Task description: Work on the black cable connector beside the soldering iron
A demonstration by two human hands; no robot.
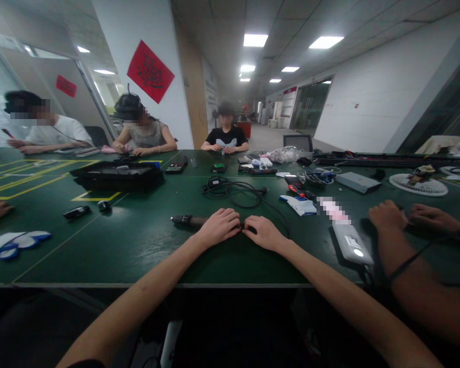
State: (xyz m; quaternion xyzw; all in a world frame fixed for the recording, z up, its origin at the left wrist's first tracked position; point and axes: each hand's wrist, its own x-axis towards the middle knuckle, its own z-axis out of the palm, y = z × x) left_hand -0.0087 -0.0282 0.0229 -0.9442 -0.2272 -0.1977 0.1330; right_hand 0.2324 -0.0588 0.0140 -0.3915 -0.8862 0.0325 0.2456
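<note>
A dark, cylindrical tool point(197, 221), which looks like an electric screwdriver, lies on the green table with its black ringed end to the left. My left hand point(219, 228) is closed over the rear part of it, hiding that end. Close beside it, my right hand point(266, 232) has its thumb and fingers pinched together at the tool's tail, where the cord seems to join. The black cord point(284, 217) curves away behind my right hand to a loose coil point(230, 190) on the table. What exactly lies between my fingertips is mostly covered.
A black tray point(117, 176) stands to the left, beyond small black parts point(76, 212). On the right are a glove point(301, 205), a red-handled screwdriver point(297, 191), a grey-white device point(351, 243) and a neighbour's hands point(389, 217). Several people sit across the table point(111, 255).
</note>
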